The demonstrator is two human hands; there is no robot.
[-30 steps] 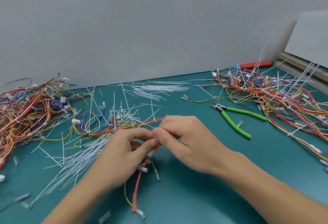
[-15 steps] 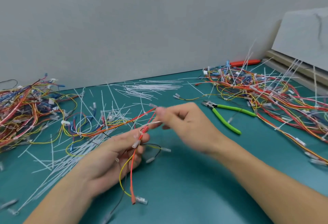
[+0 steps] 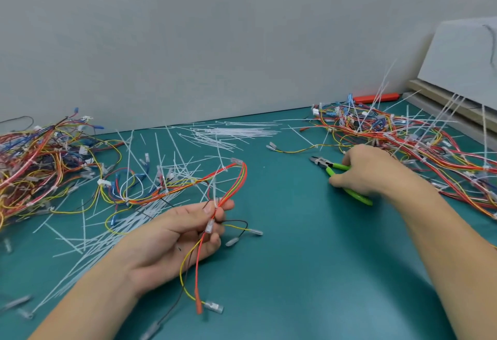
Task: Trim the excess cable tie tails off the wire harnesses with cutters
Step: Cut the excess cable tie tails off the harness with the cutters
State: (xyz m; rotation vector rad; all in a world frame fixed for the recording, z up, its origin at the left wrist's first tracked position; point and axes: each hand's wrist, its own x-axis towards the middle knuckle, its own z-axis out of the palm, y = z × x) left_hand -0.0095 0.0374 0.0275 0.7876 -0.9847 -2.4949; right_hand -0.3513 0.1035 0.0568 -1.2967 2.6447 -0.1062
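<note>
My left hand [image 3: 183,234] pinches a wire harness [image 3: 234,181] of red, yellow and black wires between thumb and fingers, near the table's middle. A white cable tie tail [image 3: 214,189] sticks up from the harness just above my fingers. Loose wire ends with clear terminals hang below the hand. At the right, my right hand [image 3: 368,170] lies over the green-handled cutters [image 3: 336,168] on the mat, fingers curling round the handles. The cutters' metal jaws point left.
A pile of harnesses [image 3: 40,162] lies at the left and another pile [image 3: 419,146] with upright tie tails at the right. Cut white tie tails [image 3: 236,132] litter the teal mat [image 3: 309,272]. An orange tool [image 3: 376,97] lies by the back wall.
My right hand let go of the harness and moved right onto the green cutters. My left hand keeps hold of the harness and has lowered slightly.
</note>
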